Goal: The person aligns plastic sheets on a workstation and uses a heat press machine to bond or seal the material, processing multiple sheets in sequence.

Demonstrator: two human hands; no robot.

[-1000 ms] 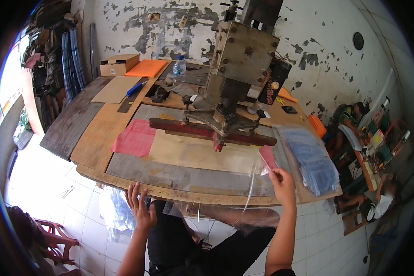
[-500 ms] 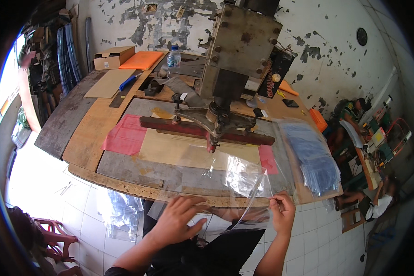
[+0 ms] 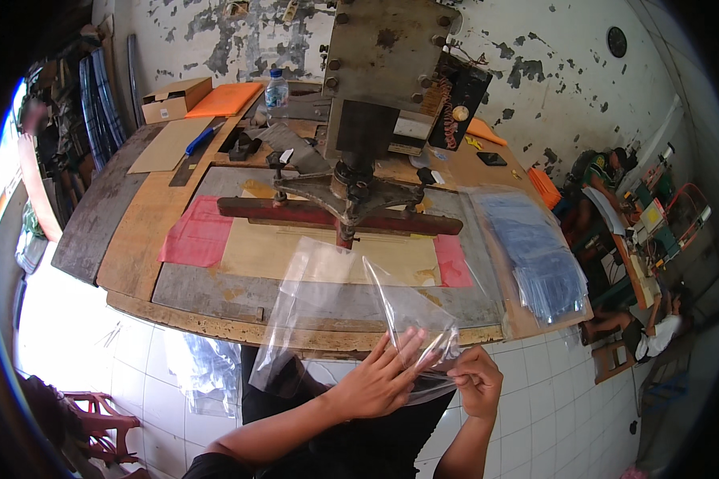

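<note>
A clear plastic sheet [image 3: 315, 299] hangs tilted at the table's front edge, its upper part over the press bed. My right hand [image 3: 478, 385] is closed in a pinch on the sheet's right-hand edge. My left hand [image 3: 379, 379] lies against the lower part of the film with its fingers stretched out; whether the fingertips are behind or inside a fold, I cannot tell. Just beyond the sheet stands a press with a long red-brown bar [image 3: 295, 214] above a tan board [image 3: 256, 255], which has pink pieces [image 3: 193, 233] at its ends.
A stack of bluish clear plastic pieces [image 3: 531, 251] lies on the table's right. Toward the back left are a cardboard box [image 3: 176, 100], an orange sheet [image 3: 228, 100], a blue cutter [image 3: 200, 141] and a water bottle [image 3: 276, 92]. More clear plastic [image 3: 208, 371] hangs below the front edge. Another person [image 3: 607, 180] sits at far right.
My left hand has moved right, onto the plastic sheet near my right hand. The sheet has swung up and spread leftward. My right hand keeps its pinch, and the view has shifted slightly.
</note>
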